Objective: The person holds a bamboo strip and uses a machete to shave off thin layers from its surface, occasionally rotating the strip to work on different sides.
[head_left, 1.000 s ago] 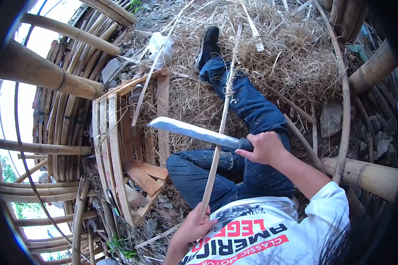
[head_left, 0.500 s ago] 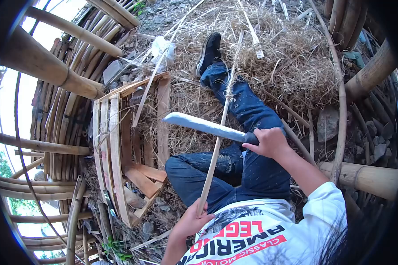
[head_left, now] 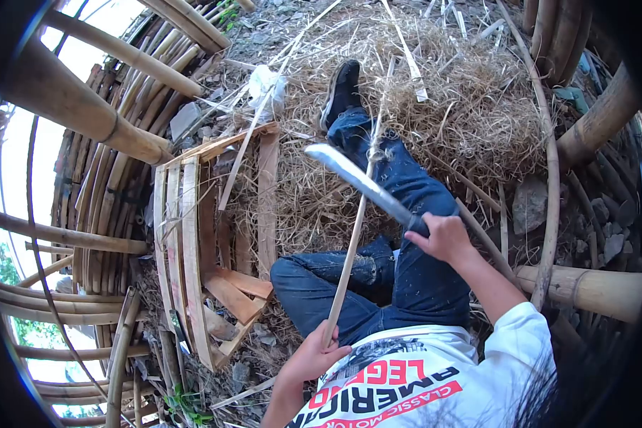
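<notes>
My right hand (head_left: 446,239) is closed around the dark handle of a machete (head_left: 364,184). Its blade slants up and left across a long, pale bamboo strip (head_left: 344,274), with the tip out beyond the strip's left side. Near my belly, my left hand (head_left: 316,359) grips the strip's lower end. From there the strip runs forward over my jeans (head_left: 424,285) toward my outstretched foot. A tuft of curled shavings (head_left: 376,155) clings to the strip a little past the blade.
A slatted wooden crate (head_left: 190,250) stands left of my bent knee. Dry shavings (head_left: 471,121) cover the ground ahead. A white plastic bag (head_left: 267,87) lies beyond the crate. Thick bamboo poles (head_left: 588,291) flank both sides, and a stone (head_left: 531,205) sits at right.
The machete has tilted, its tip swinging right and farther up along the strip. My right hand has shifted slightly right and toward me. My left hand keeps its grip near the same spot.
</notes>
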{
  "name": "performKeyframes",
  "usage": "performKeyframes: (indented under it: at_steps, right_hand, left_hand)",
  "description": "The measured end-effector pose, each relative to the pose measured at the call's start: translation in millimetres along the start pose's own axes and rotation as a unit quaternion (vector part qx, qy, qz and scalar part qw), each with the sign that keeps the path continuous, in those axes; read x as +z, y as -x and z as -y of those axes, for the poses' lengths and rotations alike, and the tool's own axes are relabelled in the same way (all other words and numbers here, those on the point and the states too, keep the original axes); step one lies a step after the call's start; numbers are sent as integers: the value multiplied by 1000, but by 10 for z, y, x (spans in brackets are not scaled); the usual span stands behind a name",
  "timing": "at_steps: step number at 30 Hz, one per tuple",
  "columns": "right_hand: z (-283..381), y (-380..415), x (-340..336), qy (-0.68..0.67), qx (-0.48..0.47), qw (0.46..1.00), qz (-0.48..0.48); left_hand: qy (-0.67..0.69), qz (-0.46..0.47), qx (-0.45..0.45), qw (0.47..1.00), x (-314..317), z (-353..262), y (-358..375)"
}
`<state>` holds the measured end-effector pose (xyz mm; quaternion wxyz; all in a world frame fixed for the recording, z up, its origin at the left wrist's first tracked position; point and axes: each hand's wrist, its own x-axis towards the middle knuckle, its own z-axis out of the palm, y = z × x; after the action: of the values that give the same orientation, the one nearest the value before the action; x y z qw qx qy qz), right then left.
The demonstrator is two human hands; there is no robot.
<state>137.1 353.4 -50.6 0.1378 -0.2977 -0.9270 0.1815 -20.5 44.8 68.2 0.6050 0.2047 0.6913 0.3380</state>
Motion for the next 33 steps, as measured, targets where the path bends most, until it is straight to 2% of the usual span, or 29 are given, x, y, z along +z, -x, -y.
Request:
performKeyframes:
  at_steps: [2, 4, 6, 7, 10, 11, 14, 16, 18, 19, 22, 23, 24, 26, 28, 30, 31, 33]
  right_hand:
    - [130, 135, 6, -52, -31, 998, 20]
    - [149, 163, 31, -38, -75, 996, 31]
    - [85, 52, -19, -4, -75, 997, 13]
    - [17, -37, -1, 22, -80, 996, -30]
    - [-160, -276, 35, 79, 68, 994, -24]
    - [-182, -266, 43, 68, 58, 996, -23]
    - [32, -167, -33, 38, 60, 997, -9]
    - [29, -67, -131, 37, 34, 999, 3]
    - [27, -33, -220, 80, -66, 995, 13]
    - [-8, -89, -223, 82, 3, 997, 2]
    - [-322, -242, -96, 97, 90, 991, -13]
    - [-324, -223, -46, 86, 83, 993, -6]
    - [-234, -175, -86, 78, 23, 997, 1]
    - [-4, -69, -143, 78, 20, 996, 33]
    - [55, -48, -260, 65, -29, 997, 35]
    - [-159, -139, -186, 98, 33, 995, 0]
    - [-248, -196, -132, 94, 95, 991, -2]
    - [-260, -187, -55, 103, 86, 991, -12]
  left_hand:
    - [-5, -9, 17, 1000, 21, -37, 15]
    - [-10, -12, 21, 1000, 14, -43, 35]
    - [-16, -12, 28, 999, 21, -51, 53]
    - [-35, -18, 31, 999, 26, -57, 61]
    - [-58, -33, 23, 997, 94, -80, 50]
    - [-61, -40, 11, 997, 125, -91, 25]
    - [-40, -18, 51, 998, 149, -11, -13]
    - [-44, -14, 48, 998, 147, 16, -33]
    - [-47, -18, 42, 998, 145, 17, -17]
    - [-51, -24, 37, 998, 141, -20, -1]
    - [-48, -41, 32, 998, 137, 1, 22]
    - [-43, -36, 37, 998, 164, -5, 5]
    - [-37, -31, 44, 998, 175, -15, -25]
    - [-33, -36, 54, 997, 190, 51, -32]
    - [-63, -54, 47, 995, 187, 118, -37]
    - [-80, -57, 37, 995, 179, 45, 2]
    - [-75, -65, 37, 994, 206, 34, -14]
    - [-61, -88, 44, 993, 217, 71, -39]
